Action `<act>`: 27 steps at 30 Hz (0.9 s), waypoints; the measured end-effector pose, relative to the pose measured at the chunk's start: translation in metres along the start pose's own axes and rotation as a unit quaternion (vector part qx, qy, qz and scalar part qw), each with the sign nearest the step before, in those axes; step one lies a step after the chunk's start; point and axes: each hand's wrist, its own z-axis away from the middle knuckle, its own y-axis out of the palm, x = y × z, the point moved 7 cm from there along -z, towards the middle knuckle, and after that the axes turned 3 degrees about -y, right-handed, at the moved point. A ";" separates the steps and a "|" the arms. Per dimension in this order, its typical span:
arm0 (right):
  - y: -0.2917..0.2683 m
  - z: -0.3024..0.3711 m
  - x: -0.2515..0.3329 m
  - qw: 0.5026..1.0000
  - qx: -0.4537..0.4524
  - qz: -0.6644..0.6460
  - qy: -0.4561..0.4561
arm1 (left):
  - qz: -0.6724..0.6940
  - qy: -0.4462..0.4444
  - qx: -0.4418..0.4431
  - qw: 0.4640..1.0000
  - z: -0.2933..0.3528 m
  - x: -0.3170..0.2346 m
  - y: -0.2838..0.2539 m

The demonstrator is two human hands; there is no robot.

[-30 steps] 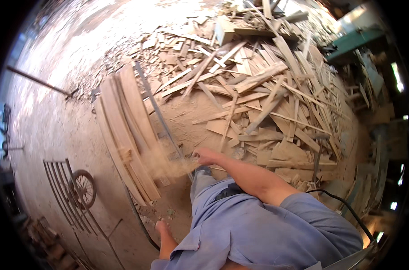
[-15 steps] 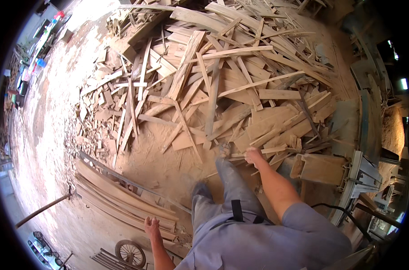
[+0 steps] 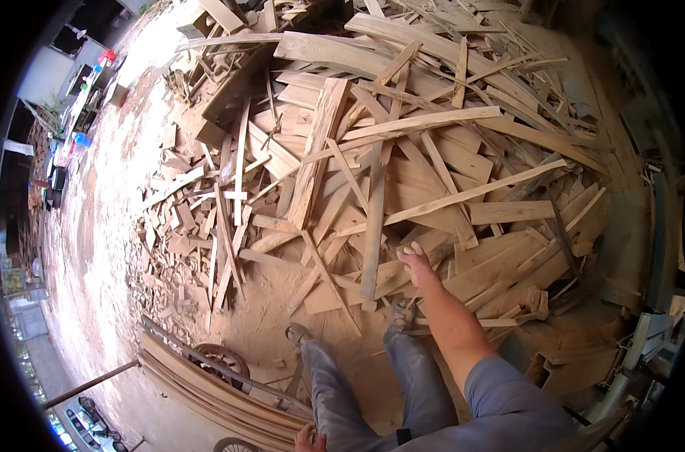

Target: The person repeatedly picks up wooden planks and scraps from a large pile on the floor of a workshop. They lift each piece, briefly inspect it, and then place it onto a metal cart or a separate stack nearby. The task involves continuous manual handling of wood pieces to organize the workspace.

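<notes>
My right hand (image 3: 415, 265) reaches forward over the near side of a heap of scrap wood. Its fingers are curled in and I see nothing in them. Just beyond it lie a long grey-brown plank (image 3: 373, 226) and a thin pale strip (image 3: 474, 193), apart from the hand as far as I can tell. My left hand (image 3: 310, 438) is low at the bottom edge beside my left leg, partly cut off, its thumb and fingers apart and holding nothing visible. Nearest to it are the ends of a stack of long boards (image 3: 222, 399).
A metal bar (image 3: 222, 367) runs along the stack, with a wheel (image 3: 220, 360) beside it. Small offcuts (image 3: 180, 241) litter the left of the heap. A wooden box-like piece (image 3: 576, 369) stands by machinery at right. A cluttered bench (image 3: 75, 113) is far left.
I have stepped toward the heap, and my view has shifted. My right hand has moved forward over the wood; my left hand has dropped to the bottom edge by my leg.
</notes>
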 end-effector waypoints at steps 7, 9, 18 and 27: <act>0.069 -0.113 -0.015 0.965 0.091 -0.203 -0.138 | -0.034 0.001 -0.073 0.997 -0.085 0.116 -0.013; 0.042 -0.149 -0.008 0.966 0.062 -0.202 -0.146 | 0.051 -0.065 -0.013 0.997 -0.111 0.139 -0.011; 0.182 -0.010 0.002 0.991 -0.003 -0.072 -0.110 | 0.090 0.129 -0.230 0.961 -0.110 -0.041 -0.110; 0.207 0.147 -0.090 0.993 0.011 -0.121 0.000 | -0.206 0.229 -0.113 0.945 -0.091 -0.144 -0.084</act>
